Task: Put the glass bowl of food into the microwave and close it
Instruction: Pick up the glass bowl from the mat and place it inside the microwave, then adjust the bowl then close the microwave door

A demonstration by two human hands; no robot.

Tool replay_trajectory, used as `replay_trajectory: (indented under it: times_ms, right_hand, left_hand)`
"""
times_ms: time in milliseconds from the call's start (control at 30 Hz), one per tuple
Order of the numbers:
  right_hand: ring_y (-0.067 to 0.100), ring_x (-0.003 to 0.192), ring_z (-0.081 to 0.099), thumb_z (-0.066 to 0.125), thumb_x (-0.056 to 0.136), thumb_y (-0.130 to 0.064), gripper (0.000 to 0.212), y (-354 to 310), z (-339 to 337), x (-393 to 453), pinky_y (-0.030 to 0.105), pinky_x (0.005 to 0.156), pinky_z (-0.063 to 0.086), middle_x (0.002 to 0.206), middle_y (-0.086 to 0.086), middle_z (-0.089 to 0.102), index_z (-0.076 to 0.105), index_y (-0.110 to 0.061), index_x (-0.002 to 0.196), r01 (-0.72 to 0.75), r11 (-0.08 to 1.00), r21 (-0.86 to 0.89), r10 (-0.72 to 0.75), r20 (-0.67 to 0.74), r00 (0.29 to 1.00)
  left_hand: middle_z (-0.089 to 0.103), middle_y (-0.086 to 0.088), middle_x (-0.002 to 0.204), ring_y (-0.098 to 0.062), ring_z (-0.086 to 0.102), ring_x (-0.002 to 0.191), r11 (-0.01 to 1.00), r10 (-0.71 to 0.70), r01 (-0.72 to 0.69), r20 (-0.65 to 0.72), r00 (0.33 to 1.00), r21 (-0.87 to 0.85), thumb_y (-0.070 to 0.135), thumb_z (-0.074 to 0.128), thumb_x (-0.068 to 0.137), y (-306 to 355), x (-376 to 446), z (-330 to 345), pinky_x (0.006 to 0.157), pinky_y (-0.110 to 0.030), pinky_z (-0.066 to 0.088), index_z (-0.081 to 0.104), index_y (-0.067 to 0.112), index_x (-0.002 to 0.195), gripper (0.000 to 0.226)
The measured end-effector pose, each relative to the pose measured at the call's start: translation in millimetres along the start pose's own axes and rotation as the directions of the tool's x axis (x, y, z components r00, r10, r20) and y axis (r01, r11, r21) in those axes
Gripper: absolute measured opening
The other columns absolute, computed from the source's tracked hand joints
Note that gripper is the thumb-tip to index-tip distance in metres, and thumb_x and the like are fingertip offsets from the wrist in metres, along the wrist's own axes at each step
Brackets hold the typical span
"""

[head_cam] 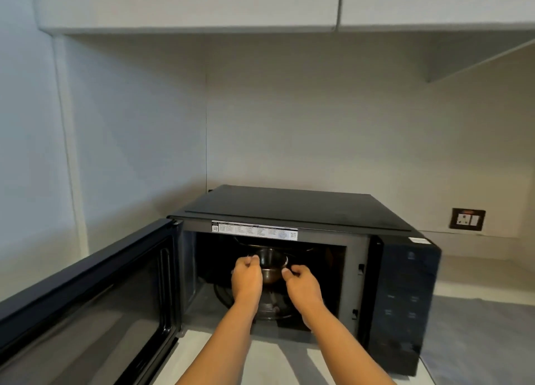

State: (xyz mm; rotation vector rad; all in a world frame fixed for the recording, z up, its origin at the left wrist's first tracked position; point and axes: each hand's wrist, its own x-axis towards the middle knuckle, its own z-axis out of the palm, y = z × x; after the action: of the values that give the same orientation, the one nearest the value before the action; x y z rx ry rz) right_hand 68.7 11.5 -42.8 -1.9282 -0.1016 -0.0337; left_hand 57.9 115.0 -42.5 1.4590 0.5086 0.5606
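Holding the glass bowl (273, 264) inside the black microwave (304, 257), I see my left hand (246, 277) and right hand (302, 283) pinch its rim with curled fingers (254, 258). The door (86, 292) hangs wide open at left, above the desk (477, 326).

A home kitchen: a black microwave (304, 240) sits in the corner of a pale counter (477, 326), with white wall cabinets (202, 5) overhead and a wall socket (468, 219) on the plain backsplash.
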Motion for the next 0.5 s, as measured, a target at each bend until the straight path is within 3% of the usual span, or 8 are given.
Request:
replay_trajectory:
  times_ms: [167,233,333,433,500]
  right_hand:
    - [0.009,0.078,0.049,0.048,0.094,-0.032,0.045,-15.3,-32.2,-45.1,0.025,0.077,0.041,0.117,0.008,0.063,0.047,-0.01,0.133,0.035,0.999,-0.028,-0.035,0.014,0.999]
    - [0.004,0.067,0.047,0.047,0.094,-0.032,0.044,-20.7,-45.1,-60.7,0.023,0.069,0.041,0.101,0.001,0.063,0.048,-0.01,0.132,0.055,0.998,-0.031,-0.055,0.011,0.998]
    - [-0.001,0.063,0.045,0.047,0.094,-0.033,0.043,-27.9,-60.4,-81.9,0.019,0.058,0.038,0.076,-0.013,0.051,0.049,-0.011,0.131,0.081,0.996,-0.043,-0.08,0.01,0.997]
    - [-0.001,0.064,0.045,0.047,0.094,-0.033,0.042,-36.2,-70.2,-99.9,0.02,0.058,0.039,0.074,-0.013,0.049,0.05,-0.012,0.13,0.107,0.993,-0.043,-0.106,0.013,0.994]
    - [0.001,0.067,0.047,0.047,0.094,-0.033,0.041,-41.8,-76.2,-111.5,0.024,0.066,0.04,0.08,-0.009,0.052,0.05,-0.012,0.13,0.121,0.992,-0.032,-0.121,0.018,0.993]
  left_hand:
    - [0.055,0.0,0.078,-0.018,0.05,0.078,0.997,-0.005,0.004,0.01,1.0,0.08,0.024,0.045,0.096,17.4,-51.5,-6.1,0.073,-0.03,0.038,0.055,0.012,0.097,0.016]
    - [0.054,0.002,0.076,-0.018,0.05,0.078,0.994,0.009,-0.01,0.01,1.0,0.111,0.023,0.044,0.096,24.2,-71.1,-8.7,0.072,-0.03,0.038,0.054,0.013,0.096,0.014]
    - [0.058,-0.003,0.09,-0.019,0.052,0.082,0.987,0.046,-0.047,0.013,0.999,0.155,0.024,0.044,0.096,32.5,-97.8,-14.4,0.072,-0.029,0.039,0.057,0.012,0.099,0.018]
    - [0.063,-0.006,0.104,-0.02,0.054,0.085,0.966,0.092,-0.093,0.018,0.996,0.243,0.026,0.045,0.096,41.3,-117.6,-21.0,0.075,-0.03,0.044,0.059,0.009,0.109,0.025]
    - [0.064,-0.007,0.116,-0.021,0.057,0.094,0.926,0.145,-0.148,0.035,0.989,0.346,0.028,0.047,0.095,49.4,-128.4,-28.0,0.08,-0.031,0.045,0.057,0.011,0.116,0.029]
